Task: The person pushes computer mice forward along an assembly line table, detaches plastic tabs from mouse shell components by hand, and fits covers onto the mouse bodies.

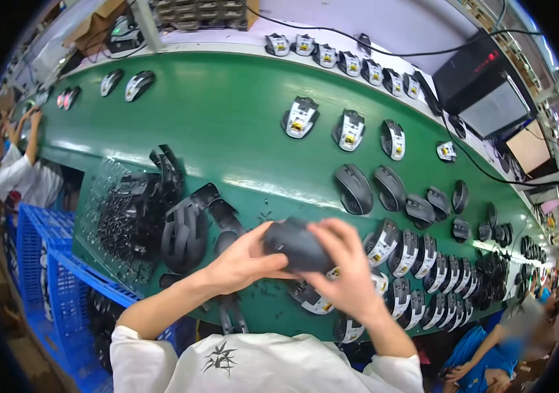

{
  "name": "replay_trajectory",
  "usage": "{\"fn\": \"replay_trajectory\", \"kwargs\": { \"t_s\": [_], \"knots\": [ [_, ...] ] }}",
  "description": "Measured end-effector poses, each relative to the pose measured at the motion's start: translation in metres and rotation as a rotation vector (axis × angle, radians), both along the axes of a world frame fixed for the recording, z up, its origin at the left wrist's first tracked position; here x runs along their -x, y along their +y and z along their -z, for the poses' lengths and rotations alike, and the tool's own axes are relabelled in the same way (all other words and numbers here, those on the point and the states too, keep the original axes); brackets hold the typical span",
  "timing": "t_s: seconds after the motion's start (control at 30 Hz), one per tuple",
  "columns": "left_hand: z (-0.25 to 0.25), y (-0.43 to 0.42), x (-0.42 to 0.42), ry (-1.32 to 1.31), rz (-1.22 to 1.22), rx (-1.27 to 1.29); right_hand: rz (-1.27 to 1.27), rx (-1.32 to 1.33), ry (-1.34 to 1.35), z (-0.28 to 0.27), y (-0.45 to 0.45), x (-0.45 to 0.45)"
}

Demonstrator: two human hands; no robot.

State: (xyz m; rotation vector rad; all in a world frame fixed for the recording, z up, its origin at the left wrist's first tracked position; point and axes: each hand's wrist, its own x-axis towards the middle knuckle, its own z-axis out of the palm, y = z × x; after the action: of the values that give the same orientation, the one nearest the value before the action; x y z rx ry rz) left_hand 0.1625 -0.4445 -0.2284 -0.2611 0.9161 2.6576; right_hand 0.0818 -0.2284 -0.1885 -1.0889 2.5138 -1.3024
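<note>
Green workbench [214,124] space is taken up by computer mice and loose black parts, and the black mouse [298,246] held over its near side is used here as the landmark. At the left end of the black mouse, a grasp is kept by the left hand [248,261], with the thumb laid along the near side. Its right end is gripped by the right hand [345,265], slightly blurred, with the fingers curled at the far edge.

To the right of the black mouse, white-and-black mouse bodies [407,252] are lined up in close rows. To its left, curved black shells [184,239] are stacked, and past these small black pieces [119,226] are heaped; farther left and nearer the body, a blue crate [67,288] is seen.

Beyond the black mouse, to the right, dark mouse shells [353,188] are set down, and farther off three yellow-labelled mouse bodies [349,130] are spaced apart. Farthest from it, a row of similar units [326,56] is placed on a white ledge [227,44]. Far to its left, another person [24,171] is seen at the bench.
</note>
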Motion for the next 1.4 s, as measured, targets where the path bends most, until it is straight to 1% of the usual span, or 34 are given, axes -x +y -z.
{"fn": "replay_trajectory", "kwargs": {
  "t_s": [0.1,0.13,0.27,0.3,0.43,0.47,0.6,0.63,0.77,0.97,1.1,1.13,1.27,1.3,1.4],
  "knots": [
    [0.005,-0.001,0.001,0.047,0.076,0.204,-0.012,0.043,-0.007,0.008,-0.007,-0.019],
    [0.003,-0.001,0.000,0.049,0.069,0.196,-0.019,0.034,-0.005,0.010,-0.003,-0.022],
    [-0.005,-0.003,0.004,0.055,0.045,0.300,0.164,0.542,-1.062,0.022,0.021,-0.025],
    [-0.005,-0.002,0.006,0.053,0.045,0.294,0.168,0.535,-1.064,0.022,0.024,-0.025],
    [-0.002,-0.004,0.006,0.278,0.014,0.565,0.164,0.585,-1.037,0.028,0.021,-0.030],
    [-0.002,-0.005,0.005,0.274,0.012,0.565,0.163,0.584,-1.041,0.032,0.018,-0.031],
    [-0.006,-0.006,0.004,0.221,-0.029,0.817,0.162,0.747,-1.082,0.051,0.011,-0.030],
    [-0.008,-0.009,0.005,0.227,-0.028,0.822,0.159,0.753,-1.077,0.049,0.008,-0.028],
    [-0.008,-0.012,0.010,0.193,-0.027,0.461,0.170,0.629,-1.018,0.029,0.007,-0.019],
    [-0.007,-0.021,0.008,0.229,0.047,0.409,0.106,0.670,-1.125,0.026,0.015,-0.018],
    [-0.005,-0.021,0.007,0.163,0.085,0.410,0.214,0.620,-0.982,0.026,0.014,-0.029],
    [-0.005,-0.020,0.008,0.165,0.089,0.412,0.217,0.624,-0.980,0.026,0.012,-0.030],
    [-0.005,-0.019,0.010,-0.074,0.087,0.144,0.310,0.611,-1.037,0.030,0.002,-0.031],
    [-0.005,-0.018,0.010,-0.073,0.085,0.141,0.309,0.608,-1.035,0.030,0.002,-0.031],
    [-0.004,-0.019,0.010,-0.055,0.042,0.049,0.269,0.560,-0.883,0.026,0.005,-0.033]
  ]
}}
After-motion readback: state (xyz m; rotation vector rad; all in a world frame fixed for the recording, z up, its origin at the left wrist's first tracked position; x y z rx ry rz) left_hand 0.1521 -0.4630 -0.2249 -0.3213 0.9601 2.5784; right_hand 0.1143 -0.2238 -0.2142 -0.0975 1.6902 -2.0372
